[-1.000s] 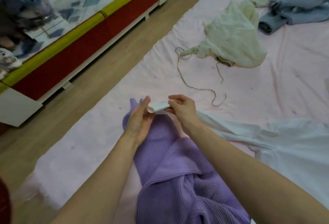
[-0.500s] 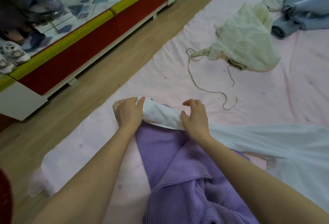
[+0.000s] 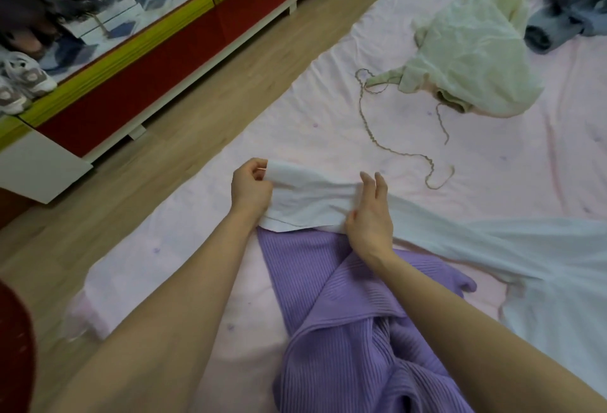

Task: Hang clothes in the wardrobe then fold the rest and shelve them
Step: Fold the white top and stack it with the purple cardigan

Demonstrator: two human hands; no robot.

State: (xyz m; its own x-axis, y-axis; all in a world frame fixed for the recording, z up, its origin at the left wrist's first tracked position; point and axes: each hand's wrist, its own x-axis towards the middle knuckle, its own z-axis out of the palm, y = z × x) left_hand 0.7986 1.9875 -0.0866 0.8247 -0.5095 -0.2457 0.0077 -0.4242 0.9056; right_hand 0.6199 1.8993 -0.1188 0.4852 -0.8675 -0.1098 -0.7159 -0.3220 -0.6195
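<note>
Presently, at upper left of the frame, a red and yellow cabinet (image 3: 184,51) stands beside the bed (image 3: 295,123). At centre, the left hand (image 3: 251,187) pinches the cuff end of the white garment (image 3: 315,197), fingers curled on the cloth. The right hand (image 3: 369,212) pins the same sleeve nearer the body, thumb tucked under, fingers extended. The sleeve lies across the purple knit (image 3: 345,314), touching it. Risk: pulling the sleeve may drag the knit along, since the two overlap; a loose cord (image 3: 394,146) lies near. The white garment is thin, lightly creased, trailing to lower right. A cream garment (image 3: 469,51) sits upper right.
</note>
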